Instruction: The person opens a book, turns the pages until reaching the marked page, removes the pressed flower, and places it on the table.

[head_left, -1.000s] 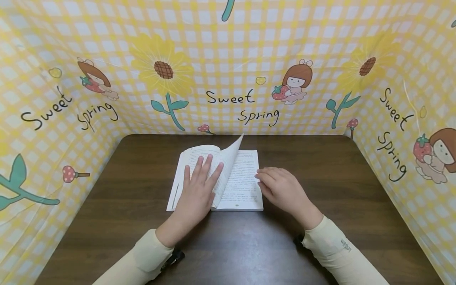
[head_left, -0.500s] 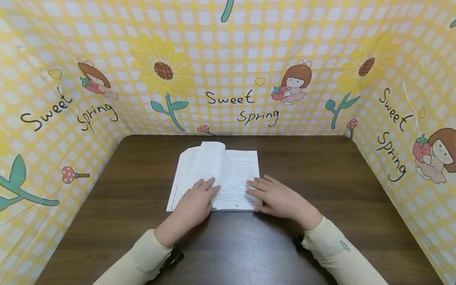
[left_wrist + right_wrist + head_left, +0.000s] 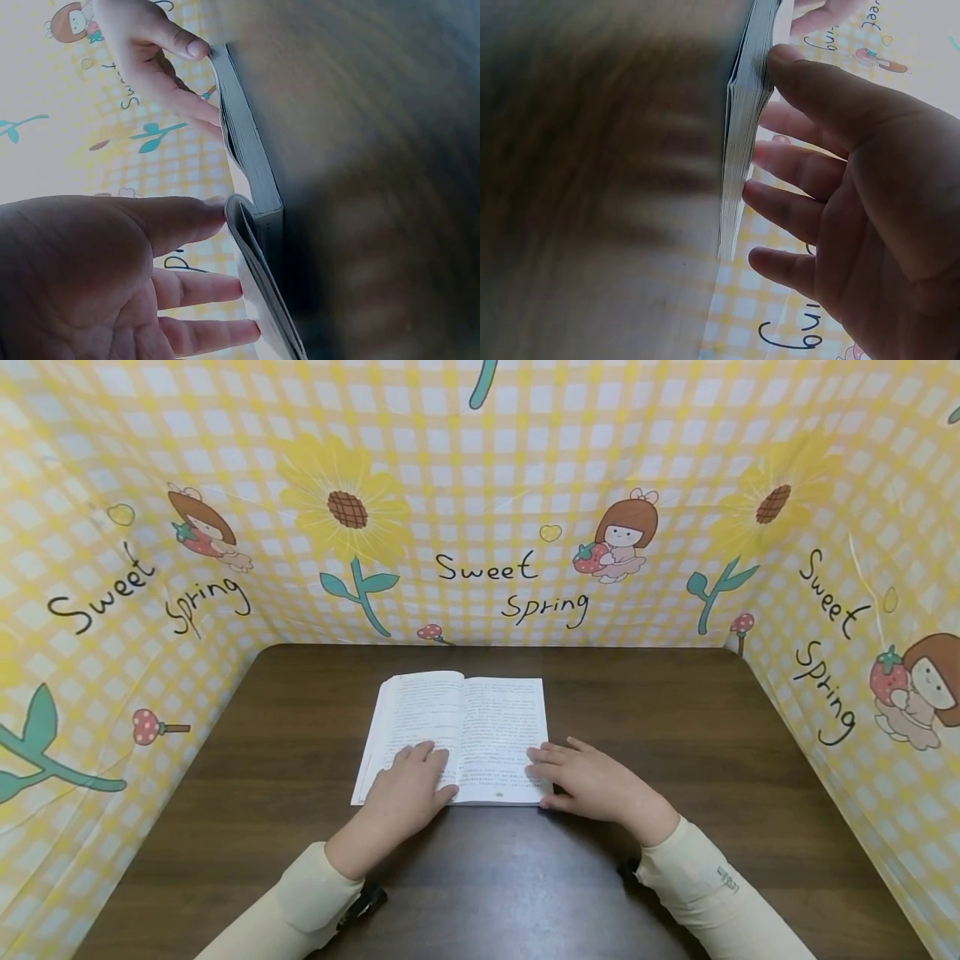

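An open book with printed text lies on the dark wooden table. Across the lower part of its left page rests my left hand, fingers spread and the thumb close to the spine. My right hand is at the book's right edge, its fingertips on the margin of the right page and its thumb at the lower corner. From the left wrist, the left thumb presses near the fold where the pages curve. The right wrist view shows the thick page block beside the relaxed right fingers.
A yellow checked cloth with flowers, cartoon figures and lettering walls off the back and both sides of the table. Pale sleeves cover both forearms, with a dark strap at each wrist.
The lifted page has gone over to the left and now lies flat. My left hand has drawn down toward the book's lower edge; the right hand's fingers have moved onto the right page's margin.
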Available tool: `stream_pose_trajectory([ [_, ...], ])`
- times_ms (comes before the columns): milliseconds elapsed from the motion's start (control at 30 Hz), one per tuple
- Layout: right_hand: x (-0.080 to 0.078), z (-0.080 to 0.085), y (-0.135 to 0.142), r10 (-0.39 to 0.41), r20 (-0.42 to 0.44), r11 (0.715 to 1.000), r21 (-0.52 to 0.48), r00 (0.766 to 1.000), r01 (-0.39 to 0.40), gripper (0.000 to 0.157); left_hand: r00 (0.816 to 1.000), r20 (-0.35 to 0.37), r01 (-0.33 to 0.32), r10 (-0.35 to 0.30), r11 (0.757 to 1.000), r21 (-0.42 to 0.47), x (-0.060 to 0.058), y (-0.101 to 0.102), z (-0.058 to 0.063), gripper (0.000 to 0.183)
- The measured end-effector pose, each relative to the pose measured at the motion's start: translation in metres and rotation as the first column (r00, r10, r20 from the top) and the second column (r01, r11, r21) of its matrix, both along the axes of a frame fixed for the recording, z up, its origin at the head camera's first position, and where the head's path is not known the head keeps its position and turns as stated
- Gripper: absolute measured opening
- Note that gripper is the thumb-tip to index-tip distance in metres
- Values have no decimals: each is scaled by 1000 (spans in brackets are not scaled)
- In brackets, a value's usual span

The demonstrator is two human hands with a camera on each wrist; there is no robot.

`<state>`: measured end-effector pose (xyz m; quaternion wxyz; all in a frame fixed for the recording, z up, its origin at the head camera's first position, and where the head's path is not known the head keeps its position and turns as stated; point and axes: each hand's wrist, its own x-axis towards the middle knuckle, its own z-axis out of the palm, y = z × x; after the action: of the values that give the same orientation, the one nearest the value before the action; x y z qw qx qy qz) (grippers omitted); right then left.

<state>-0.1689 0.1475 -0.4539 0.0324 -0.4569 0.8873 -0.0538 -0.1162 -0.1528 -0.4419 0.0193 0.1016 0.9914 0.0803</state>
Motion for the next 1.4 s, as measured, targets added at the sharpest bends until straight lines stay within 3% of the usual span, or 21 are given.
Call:
stream_pose_trajectory([
  [100, 0, 0, 0, 17, -23, 1000, -3, 1000, -17, 48, 1000, 2, 5, -5, 1000, 7, -2, 0, 0, 57],
  [200, 0, 1, 1, 63, -76, 998, -26, 995, -65, 30, 1000, 4, 12, -12, 1000, 16, -4, 1, -1, 57],
  [333, 2, 3, -2, 135, -186, 990, -19, 973, -141, 6, 996, -25, 89, -89, 996, 13, -7, 1, -2, 55],
  [500, 3, 5, -6, 135, -257, 990, -10, 957, -143, 9, 960, -101, 263, -260, 965, 12, -7, 1, -3, 35],
  [600, 2, 3, -7, 93, -260, 991, -66, 961, -114, 16, 949, -101, 302, -299, 953, 19, -6, 2, -4, 22],
  [800, 0, 0, -5, 18, -262, 985, -160, 965, -62, 17, 950, -70, 307, -304, 951, 26, -5, 3, -6, 20],
  [1000, -1, 2, -5, 20, -408, 959, -250, 913, -133, 14, 954, -54, 297, -296, 954, 25, -4, 3, -5, 28],
  [1133, -1, 6, -6, 30, -466, 946, -272, 884, -176, 18, 956, -80, 285, -283, 958, 20, -5, 4, -6, 23],
  [1267, 0, 9, -6, 22, -496, 940, -285, 868, -187, 23, 955, -122, 272, -269, 962, 8, -6, 5, -7, 17],
  [1400, -2, 11, -4, -31, -505, 924, -343, 862, -168, 36, 958, -158, 246, -239, 969, 25, -6, 5, -8, 30],
])
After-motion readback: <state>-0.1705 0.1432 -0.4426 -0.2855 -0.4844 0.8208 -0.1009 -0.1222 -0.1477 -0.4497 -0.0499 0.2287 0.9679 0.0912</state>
